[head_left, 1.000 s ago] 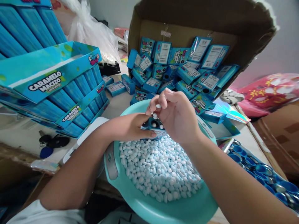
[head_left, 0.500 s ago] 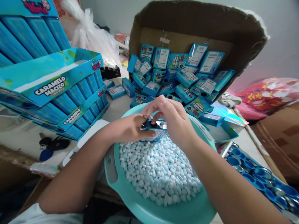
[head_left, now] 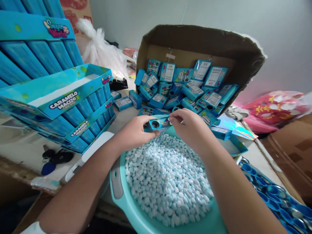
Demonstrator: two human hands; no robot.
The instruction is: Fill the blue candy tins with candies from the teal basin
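Note:
My left hand [head_left: 134, 132] is closed around a small blue candy box [head_left: 162, 123], holding it tilted over the far side of a turquoise basin [head_left: 136, 216]. A round dark hole shows in the box's top face, beside the printed lettering. At the box's right end, the fingers of my right hand [head_left: 188, 125] are pinched against its edge; the fingertips are partly hidden. Below both hands, the basin holds a heap of white and pale blue candies [head_left: 165, 178].
A cardboard carton [head_left: 202, 40] lies open behind, spilling several similar boxes. Blue display trays [head_left: 80, 100] are stacked at left, near keys [head_left: 48, 159]. Blue ring-shaped pieces [head_left: 275, 195] fill the lower right. A plastic bag [head_left: 102, 48] stands behind the trays.
The box has turned so its holed, printed face shows. My right hand has moved from above the hole to the box's right end. The camera view has tilted upward slightly.

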